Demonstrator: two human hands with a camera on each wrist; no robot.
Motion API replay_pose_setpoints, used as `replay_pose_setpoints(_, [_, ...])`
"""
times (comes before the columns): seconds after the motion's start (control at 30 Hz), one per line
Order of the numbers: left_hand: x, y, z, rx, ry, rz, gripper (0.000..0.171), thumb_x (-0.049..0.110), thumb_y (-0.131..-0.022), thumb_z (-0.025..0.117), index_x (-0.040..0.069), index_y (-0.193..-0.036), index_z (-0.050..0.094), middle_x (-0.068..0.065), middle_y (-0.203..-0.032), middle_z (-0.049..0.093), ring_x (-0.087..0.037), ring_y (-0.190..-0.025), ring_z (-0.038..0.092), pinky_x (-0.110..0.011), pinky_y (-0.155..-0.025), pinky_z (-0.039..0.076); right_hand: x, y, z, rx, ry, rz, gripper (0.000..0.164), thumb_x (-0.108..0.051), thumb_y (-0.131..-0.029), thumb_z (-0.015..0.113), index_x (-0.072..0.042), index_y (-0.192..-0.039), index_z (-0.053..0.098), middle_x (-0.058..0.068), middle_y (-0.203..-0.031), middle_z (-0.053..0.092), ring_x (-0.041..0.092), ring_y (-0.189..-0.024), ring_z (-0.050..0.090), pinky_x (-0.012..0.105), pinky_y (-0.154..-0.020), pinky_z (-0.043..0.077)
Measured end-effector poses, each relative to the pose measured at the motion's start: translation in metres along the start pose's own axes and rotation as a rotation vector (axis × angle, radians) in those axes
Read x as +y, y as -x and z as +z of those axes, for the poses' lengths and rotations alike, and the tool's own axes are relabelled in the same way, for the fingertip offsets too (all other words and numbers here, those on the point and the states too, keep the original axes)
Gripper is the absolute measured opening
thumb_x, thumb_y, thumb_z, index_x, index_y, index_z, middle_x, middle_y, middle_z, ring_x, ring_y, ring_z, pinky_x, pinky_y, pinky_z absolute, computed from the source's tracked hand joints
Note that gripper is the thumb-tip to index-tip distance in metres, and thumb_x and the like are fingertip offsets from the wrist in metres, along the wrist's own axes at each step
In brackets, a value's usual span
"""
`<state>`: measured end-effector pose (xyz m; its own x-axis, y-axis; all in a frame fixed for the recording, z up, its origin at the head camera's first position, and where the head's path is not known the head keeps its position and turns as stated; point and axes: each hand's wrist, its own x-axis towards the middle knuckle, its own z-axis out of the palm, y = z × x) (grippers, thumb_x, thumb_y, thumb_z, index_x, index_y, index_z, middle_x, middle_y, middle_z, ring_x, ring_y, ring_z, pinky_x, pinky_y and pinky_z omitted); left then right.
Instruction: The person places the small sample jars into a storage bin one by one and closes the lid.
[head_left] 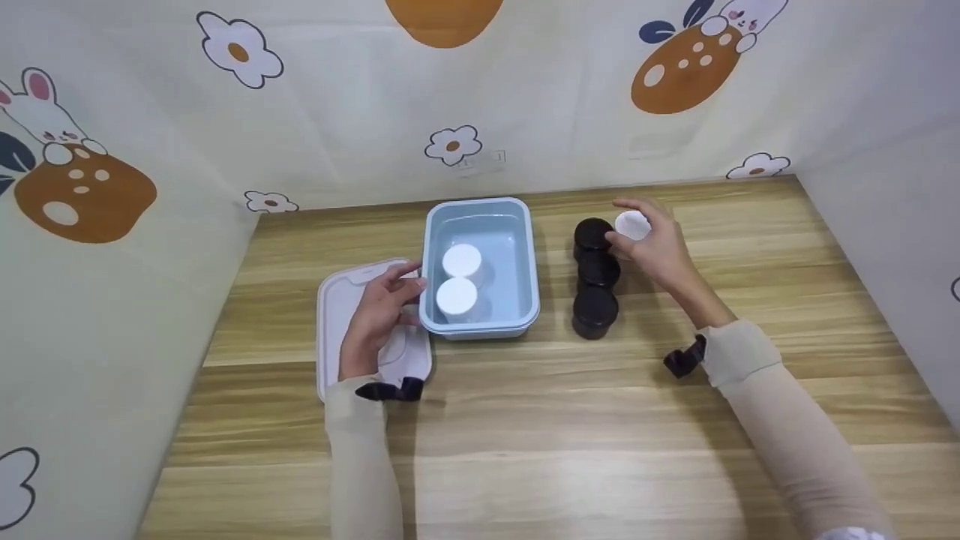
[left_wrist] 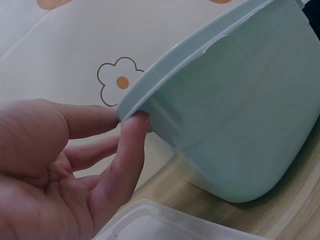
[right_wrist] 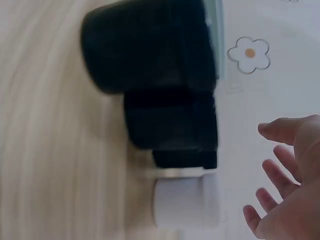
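A light blue rectangular box (head_left: 480,327) stands uncovered on the wooden table, with two white-lidded jars (head_left: 461,261) inside along its left side. My left hand (head_left: 377,311) holds the box's left rim, thumb and a finger meeting the edge; the left wrist view shows that hand (left_wrist: 75,165) against the rim (left_wrist: 165,75). Over a third white jar (head_left: 632,224) hovers my right hand (head_left: 656,247), thumb and fingers spread apart. In the right wrist view, this hand (right_wrist: 287,175) is clear of the white jar (right_wrist: 185,202), with a gap between them.
Several black objects in a row, three black jars (head_left: 595,309), stand between the box and the right hand. A pale lid (head_left: 337,300) lies flat under the left hand, left of the box. Behind the table hangs a patterned cloth (head_left: 345,112).
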<state>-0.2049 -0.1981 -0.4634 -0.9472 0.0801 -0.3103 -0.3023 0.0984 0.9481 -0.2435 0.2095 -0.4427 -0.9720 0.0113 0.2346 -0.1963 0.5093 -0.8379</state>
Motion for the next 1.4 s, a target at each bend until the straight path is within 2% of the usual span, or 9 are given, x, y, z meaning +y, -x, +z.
replay_pose_setpoints(0.13, [0.001,0.0,0.0,-0.004,0.008,0.003,0.047,0.015,-0.1,0.061,0.012,-0.146,0.05,-0.011,-0.118,0.067,-0.013,-0.087,0.07,-0.024,-0.053,0.057,0.017,-0.001,-0.005,0.037,0.008,0.003,0.055,-0.002,-0.081,0.079,-0.002,-0.132,0.061,0.019,-0.141,0.056,0.036,-0.136,0.04,0.051,-0.117,0.031])
replay_pose_setpoints(0.23, [0.0,0.0,0.001,0.0,0.01,-0.002,0.046,0.015,-0.1,0.061,0.012,-0.146,0.051,-0.008,-0.115,0.067,-0.013,-0.087,0.07,-0.024,-0.054,0.057,0.028,-0.003,-0.009,0.026,-0.01,0.02,0.06,-0.002,-0.08,0.081,0.0,-0.135,0.058,0.02,-0.144,0.052,0.037,-0.139,0.037,0.053,-0.119,0.028])
replay_pose_setpoints(0.4, [-0.001,0.0,0.0,-0.001,0.001,0.004,0.046,0.016,-0.1,0.06,0.013,-0.146,0.051,-0.011,-0.119,0.066,-0.013,-0.088,0.07,-0.024,-0.054,0.058,0.042,-0.004,-0.015,-0.073,-0.062,0.109,0.073,-0.007,-0.083,0.079,0.001,-0.147,0.044,0.024,-0.154,0.036,0.043,-0.145,0.028,0.061,-0.12,0.025])
replay_pose_setpoints(0.57, [-0.002,0.0,0.0,0.008,0.001,0.001,0.045,0.016,-0.1,0.061,0.013,-0.145,0.052,-0.013,-0.122,0.066,-0.014,-0.089,0.071,-0.023,-0.053,0.058,0.052,-0.006,-0.016,-0.187,-0.105,0.205,0.089,-0.013,-0.087,0.078,-0.002,-0.158,0.023,0.023,-0.163,0.02,0.047,-0.149,0.023,0.059,-0.122,0.025])
replay_pose_setpoints(0.8, [-0.001,0.0,0.001,0.01,0.007,-0.01,0.046,0.017,-0.1,0.061,0.014,-0.146,0.052,-0.011,-0.12,0.065,-0.014,-0.088,0.07,-0.024,-0.054,0.058,0.059,-0.012,-0.016,-0.201,-0.148,0.277,0.089,-0.009,-0.088,0.075,-0.002,-0.158,0.02,0.021,-0.161,0.03,0.038,-0.147,0.034,0.043,-0.119,0.035])
replay_pose_setpoints(0.93, [-0.001,0.0,0.001,0.008,0.006,-0.004,0.047,0.016,-0.1,0.061,0.012,-0.146,0.051,-0.011,-0.117,0.065,-0.013,-0.086,0.07,-0.023,-0.053,0.057,0.056,-0.014,-0.017,-0.191,-0.153,0.297,0.082,-0.009,-0.089,0.074,-0.001,-0.156,0.028,0.024,-0.155,0.039,0.035,-0.142,0.041,0.021,-0.104,0.041])
replay_pose_setpoints(1.03, [0.0,0.0,0.002,0.01,0.008,-0.003,0.047,0.015,-0.1,0.06,0.012,-0.146,0.051,-0.011,-0.117,0.065,-0.012,-0.085,0.07,-0.022,-0.051,0.056,0.052,-0.015,-0.018,-0.174,-0.165,0.309,0.077,-0.008,-0.09,0.074,-0.002,-0.154,0.032,0.023,-0.152,0.043,0.033,-0.139,0.044,0.01,-0.093,0.041])
replay_pose_setpoints(1.2, [0.0,0.0,0.001,0.014,0.011,-0.003,0.047,0.015,-0.1,0.061,0.012,-0.146,0.051,-0.012,-0.119,0.065,-0.012,-0.084,0.07,-0.022,-0.051,0.056,0.046,-0.019,-0.02,-0.162,-0.176,0.319,0.077,-0.01,-0.09,0.073,-0.003,-0.154,0.032,0.023,-0.152,0.042,0.033,-0.139,0.043,0.009,-0.089,0.044])
replay_pose_setpoints(1.4, [0.0,0.001,0.001,0.012,0.004,0.003,0.046,0.016,-0.1,0.061,0.013,-0.145,0.051,-0.01,-0.117,0.066,-0.012,-0.086,0.069,-0.022,-0.052,0.056,0.038,-0.023,-0.023,-0.156,-0.16,0.298,0.077,-0.009,-0.089,0.074,-0.004,-0.154,0.034,0.022,-0.152,0.043,0.032,-0.14,0.043,0.02,-0.102,0.042])
